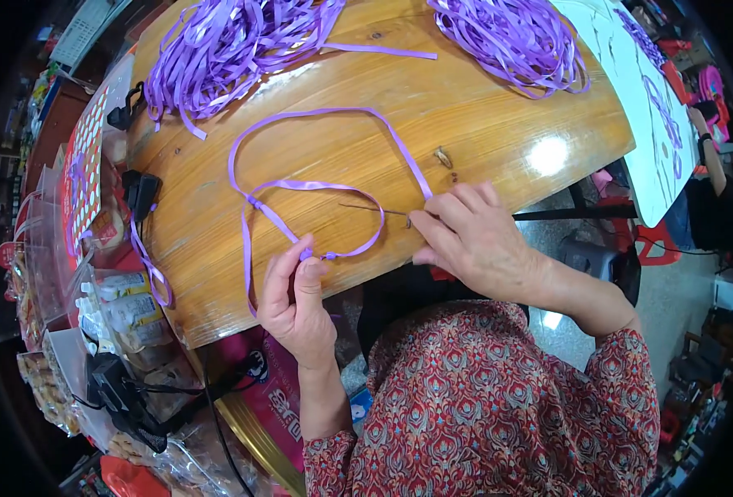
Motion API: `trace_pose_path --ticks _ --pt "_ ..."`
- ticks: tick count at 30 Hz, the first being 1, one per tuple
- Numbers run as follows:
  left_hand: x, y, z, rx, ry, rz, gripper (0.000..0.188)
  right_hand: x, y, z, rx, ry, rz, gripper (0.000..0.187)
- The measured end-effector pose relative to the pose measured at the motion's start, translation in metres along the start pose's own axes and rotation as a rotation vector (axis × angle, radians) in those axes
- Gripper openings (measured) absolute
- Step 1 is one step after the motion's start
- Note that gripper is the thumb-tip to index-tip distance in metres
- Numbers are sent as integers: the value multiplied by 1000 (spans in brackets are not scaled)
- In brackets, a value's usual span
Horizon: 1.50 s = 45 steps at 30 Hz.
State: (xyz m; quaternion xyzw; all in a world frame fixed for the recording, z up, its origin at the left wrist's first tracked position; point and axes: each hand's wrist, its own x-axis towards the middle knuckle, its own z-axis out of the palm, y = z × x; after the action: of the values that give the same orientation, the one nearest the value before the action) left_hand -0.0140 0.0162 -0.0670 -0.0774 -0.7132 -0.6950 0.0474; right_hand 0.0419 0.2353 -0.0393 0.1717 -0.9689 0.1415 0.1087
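A long, narrow purple satin ribbon [317, 111] lies in loops on the wooden table in front of me. It has small knots along it, one of them [255, 202] at the left of the loops. My left hand [294, 302] pinches the ribbon at a knot between thumb and fingertips, by the table's near edge. To the right, my right hand [478, 244] has its fingers closed around the end of a thin, dark needle-like rod [375, 209], which points left across the smaller loop. The ribbon's upper strand runs down to my right fingers, where it goes out of sight.
Two big heaps of purple ribbon [234, 58] and more ribbon [515, 41] lie at the table's far side. Black adapters [140, 192] and bagged packages [135, 311] crowd the left edge. A white marbled table [631, 108] adjoins at right, with another person's arm [713, 153] beyond.
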Motion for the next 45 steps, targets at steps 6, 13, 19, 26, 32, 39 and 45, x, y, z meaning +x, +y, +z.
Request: trace_pose_path --ticks 6,13,19,26,32,39,45 --pt "-7 7 7 -381 -73 -169 23 -15 2 1 -55 -95 -16 43" --pt "-8 -1 11 -278 -91 -46 26 -31 11 7 11 -16 -131 41" --pt "-8 2 11 -277 -121 -156 22 -34 15 6 7 3 -106 39" --pt "-9 2 17 -349 -120 -206 23 -38 19 11 -23 10 -155 34" --pt "-10 -3 18 -379 -75 -220 22 -43 21 21 0 77 -225 32" --pt "-10 2 21 -280 -102 -197 21 -45 23 14 36 92 -165 30" --pt "-12 -9 34 -23 -142 -135 20 -42 35 17 44 87 -76 25"
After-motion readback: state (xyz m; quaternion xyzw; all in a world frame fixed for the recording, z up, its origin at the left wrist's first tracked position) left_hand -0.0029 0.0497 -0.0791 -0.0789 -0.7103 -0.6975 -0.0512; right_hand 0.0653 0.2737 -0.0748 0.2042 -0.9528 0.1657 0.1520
